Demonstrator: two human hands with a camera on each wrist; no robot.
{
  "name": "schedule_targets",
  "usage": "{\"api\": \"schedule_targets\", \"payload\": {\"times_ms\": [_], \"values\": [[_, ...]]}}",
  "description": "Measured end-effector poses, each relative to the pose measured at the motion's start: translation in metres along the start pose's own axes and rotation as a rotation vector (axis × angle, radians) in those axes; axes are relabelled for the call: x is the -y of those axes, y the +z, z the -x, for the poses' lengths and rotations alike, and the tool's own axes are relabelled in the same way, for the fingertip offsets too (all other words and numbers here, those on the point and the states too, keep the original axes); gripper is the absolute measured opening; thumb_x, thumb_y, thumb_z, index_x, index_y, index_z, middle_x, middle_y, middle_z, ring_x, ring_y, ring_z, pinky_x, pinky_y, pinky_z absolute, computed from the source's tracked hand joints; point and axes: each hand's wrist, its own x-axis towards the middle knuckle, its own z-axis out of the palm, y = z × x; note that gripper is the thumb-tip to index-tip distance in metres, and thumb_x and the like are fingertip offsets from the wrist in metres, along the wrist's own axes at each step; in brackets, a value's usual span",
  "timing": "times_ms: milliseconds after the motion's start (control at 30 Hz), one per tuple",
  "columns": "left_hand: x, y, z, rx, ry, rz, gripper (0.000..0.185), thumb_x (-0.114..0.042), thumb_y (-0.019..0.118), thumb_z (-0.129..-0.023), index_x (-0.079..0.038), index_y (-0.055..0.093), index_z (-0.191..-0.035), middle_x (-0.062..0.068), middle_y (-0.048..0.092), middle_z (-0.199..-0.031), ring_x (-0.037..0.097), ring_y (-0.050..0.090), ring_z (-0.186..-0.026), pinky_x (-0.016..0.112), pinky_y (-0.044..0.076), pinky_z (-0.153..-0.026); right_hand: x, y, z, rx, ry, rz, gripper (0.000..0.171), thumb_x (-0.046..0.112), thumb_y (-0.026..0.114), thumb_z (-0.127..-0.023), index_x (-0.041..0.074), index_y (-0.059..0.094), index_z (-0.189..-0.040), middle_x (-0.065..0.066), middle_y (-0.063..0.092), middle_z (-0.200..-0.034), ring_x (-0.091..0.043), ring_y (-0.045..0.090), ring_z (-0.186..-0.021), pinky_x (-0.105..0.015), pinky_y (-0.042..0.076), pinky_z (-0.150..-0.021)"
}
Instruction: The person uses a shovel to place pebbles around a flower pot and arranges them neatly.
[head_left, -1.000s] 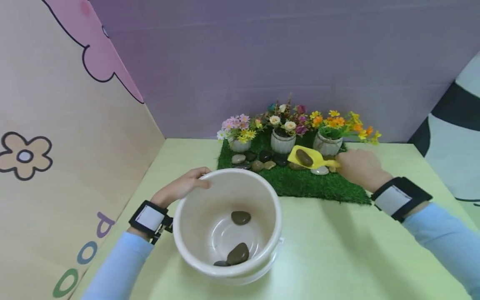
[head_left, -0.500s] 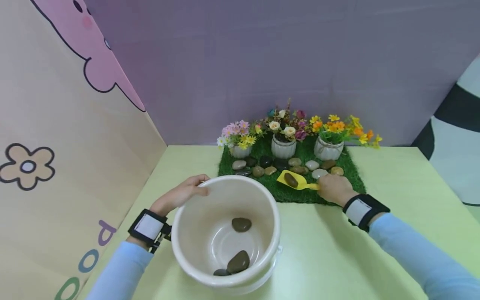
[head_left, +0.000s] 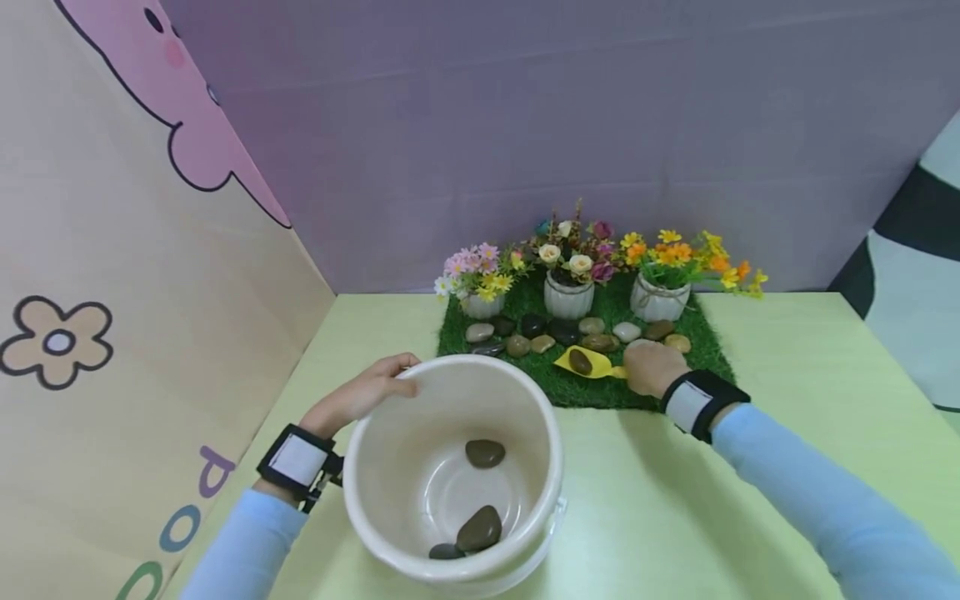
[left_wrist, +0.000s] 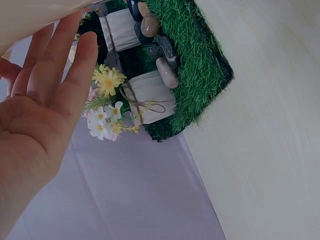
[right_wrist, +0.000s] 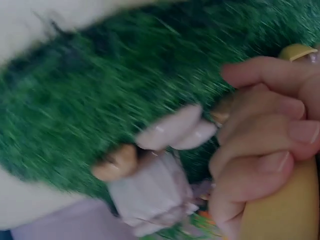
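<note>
A cream bucket (head_left: 390, 517) stands on the table near me with three dark stones (head_left: 483, 453) inside. My left hand (head_left: 367, 387) rests on its far-left rim, fingers straight (left_wrist: 60, 70). My right hand (head_left: 651, 367) grips the handle of a small yellow scoop (head_left: 592, 367) that carries a brown stone (head_left: 579, 361) just above the green grass mat (head_left: 600, 387). In the right wrist view my fingers (right_wrist: 265, 150) curl round the yellow handle (right_wrist: 275, 210), blurred by motion.
A row of several pebbles (head_left: 517, 343) lies on the mat in front of three white pots of artificial flowers (head_left: 567, 296). A purple wall stands behind, a cartoon panel on the left. The yellow-green table (head_left: 750, 517) extends to the right.
My right hand has drawn the scoop with its stone back from the flower pots toward the bucket and lower over the mat. The left hand stays on the bucket rim.
</note>
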Motion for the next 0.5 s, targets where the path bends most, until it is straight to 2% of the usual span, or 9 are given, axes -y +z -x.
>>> {"api": "schedule_targets", "payload": {"times_ms": [133,333,500], "values": [[0.0,0.001,-0.001,-0.001,0.014,-0.009,0.035,-0.013,0.053,-0.093,0.008,0.046,-0.12,0.027,0.061,-0.113,0.019,0.069,-0.084,0.037,0.064,-0.075,0.004,-0.017,-0.001,0.01,-0.024,0.082,0.024,0.005,0.056,-0.093,0.007,0.053,-0.069,-0.006,0.051,-0.062,-0.019,0.047,-0.056,-0.031,0.037,-0.049],[-0.003,0.004,-0.002,-0.008,0.037,-0.021,0.033,-0.012,0.053,-0.093,0.008,0.047,-0.119,0.026,0.06,-0.113,0.018,0.068,-0.083,0.035,0.064,-0.073,0.006,-0.041,-0.007,0.082,-0.028,0.22,0.022,0.011,0.056,-0.096,0.008,0.055,-0.074,-0.005,0.05,-0.063,-0.019,0.048,-0.058,-0.029,0.037,-0.051],[-0.006,0.006,-0.003,0.001,0.043,-0.02,0.032,-0.012,0.053,-0.094,0.007,0.047,-0.118,0.026,0.061,-0.113,0.018,0.068,-0.084,0.035,0.064,-0.073,0.007,-0.059,-0.007,0.124,-0.025,0.243,0.025,0.01,0.058,-0.094,0.008,0.052,-0.07,-0.004,0.048,-0.063,-0.018,0.042,-0.059,-0.028,0.035,-0.053]]}}
